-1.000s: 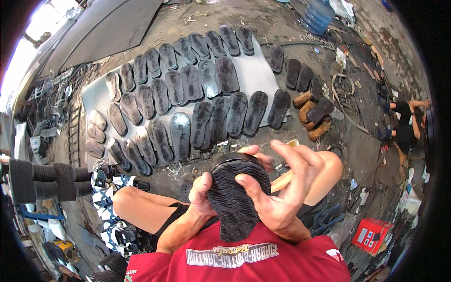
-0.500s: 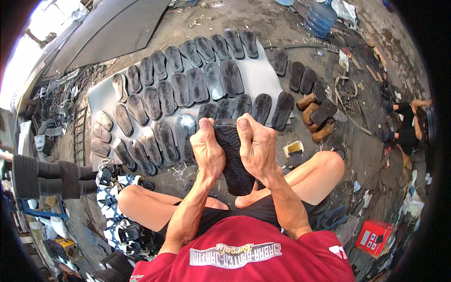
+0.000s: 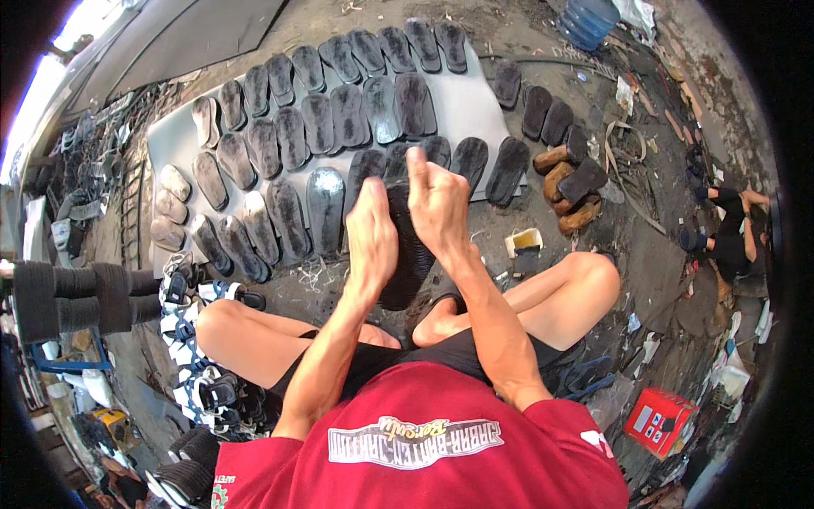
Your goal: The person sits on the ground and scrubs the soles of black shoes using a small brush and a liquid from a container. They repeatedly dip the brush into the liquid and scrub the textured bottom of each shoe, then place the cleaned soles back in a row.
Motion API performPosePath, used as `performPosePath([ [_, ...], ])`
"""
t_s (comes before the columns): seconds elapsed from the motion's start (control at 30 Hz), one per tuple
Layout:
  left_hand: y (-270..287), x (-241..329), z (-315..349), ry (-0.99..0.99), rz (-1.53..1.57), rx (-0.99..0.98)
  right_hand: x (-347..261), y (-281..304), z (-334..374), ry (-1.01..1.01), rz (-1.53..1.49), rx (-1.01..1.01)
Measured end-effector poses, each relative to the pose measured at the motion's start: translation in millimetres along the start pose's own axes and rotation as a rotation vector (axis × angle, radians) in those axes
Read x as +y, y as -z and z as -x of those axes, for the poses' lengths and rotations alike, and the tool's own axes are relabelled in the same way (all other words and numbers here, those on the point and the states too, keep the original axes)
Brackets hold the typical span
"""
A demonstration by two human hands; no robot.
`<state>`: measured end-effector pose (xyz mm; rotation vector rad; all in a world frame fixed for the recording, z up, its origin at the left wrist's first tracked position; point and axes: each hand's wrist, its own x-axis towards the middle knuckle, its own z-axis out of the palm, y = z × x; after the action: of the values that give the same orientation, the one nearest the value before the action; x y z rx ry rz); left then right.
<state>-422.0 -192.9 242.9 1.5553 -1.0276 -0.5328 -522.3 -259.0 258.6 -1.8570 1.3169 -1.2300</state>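
A black sandal sole (image 3: 409,254) is held up in front of my lap, its ridged face turned partly out of sight and dark. My left hand (image 3: 371,233) grips its left edge with the thumb pointing up. Around the right edge, near the top, my right hand (image 3: 438,204) is closed, thumb raised. The fingers behind the sole are hidden. Just beyond both hands, rows of dark soles (image 3: 348,119) lie on a pale sheet (image 3: 458,93) on the ground.
Brown shoe lasts (image 3: 560,204) and more soles lie right of the sheet. Strapped sandals (image 3: 182,327) line my left knee. A red box (image 3: 659,422) stands at right, a blue water jug (image 3: 587,24) far right. Another person (image 3: 736,220) sits at the right edge.
Both hands have moved a little away from me with the sole. It has tilted, so its ridged face shows less. The whole view has also shifted slightly.
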Motion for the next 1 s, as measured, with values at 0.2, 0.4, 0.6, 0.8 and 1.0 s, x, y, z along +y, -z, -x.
performPosePath([
  [0.2,-5.3,-45.4,9.4,0.165,-0.114,0.182,-0.4,-13.1,33.3,-0.067,-0.050,-0.005],
  [0.4,-24.6,-53.0,34.3,0.070,0.050,0.226,24.5,-8.0,24.6,-0.193,0.009,0.138],
  [0.6,-14.4,-51.7,14.2,0.186,-0.149,0.288,6.2,-20.4,54.8,-0.233,-0.152,0.079],
  [0.8,-27.7,-32.5,26.8,0.167,0.037,0.197,34.5,-14.6,50.0,-0.396,0.020,0.026],
  [1.0,-22.8,-68.4,29.6,0.406,-0.215,0.148,17.5,-25.3,82.7,-0.282,-0.103,0.145],
])
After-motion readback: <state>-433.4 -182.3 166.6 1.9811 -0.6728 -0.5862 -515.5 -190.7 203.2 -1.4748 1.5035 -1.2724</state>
